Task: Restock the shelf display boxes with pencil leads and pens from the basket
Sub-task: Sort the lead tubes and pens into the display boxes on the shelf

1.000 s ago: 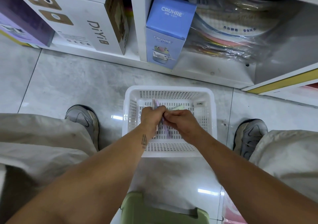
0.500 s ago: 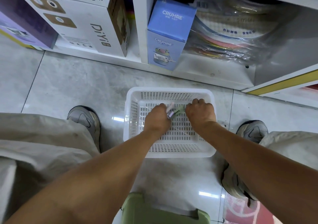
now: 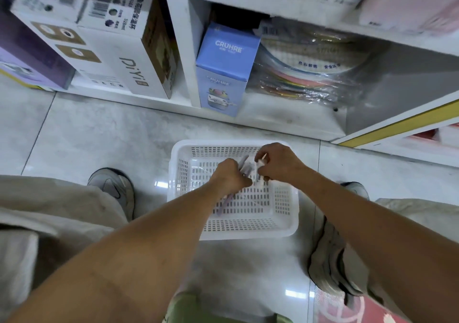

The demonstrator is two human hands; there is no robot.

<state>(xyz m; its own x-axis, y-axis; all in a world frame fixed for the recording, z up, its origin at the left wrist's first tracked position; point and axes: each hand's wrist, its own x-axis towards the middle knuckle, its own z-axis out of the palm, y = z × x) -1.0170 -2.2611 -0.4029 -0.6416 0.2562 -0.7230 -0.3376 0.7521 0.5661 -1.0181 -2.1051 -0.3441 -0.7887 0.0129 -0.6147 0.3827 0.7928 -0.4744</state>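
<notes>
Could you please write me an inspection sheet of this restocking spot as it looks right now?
Surface: pale tiled floor, with glare spots.
Job's things: white slotted basket on the floor; a bunch of purple pens gripped in the left hand; small white items pinched in the right hand, too blurred to identify.
Clutter: green object at the bottom edge.
Hands: left hand and right hand both over the basket.
Cables: nothing seen.
Surroundings: white shelf holding a blue box, white cartons and wrapped coloured sheets.
</notes>
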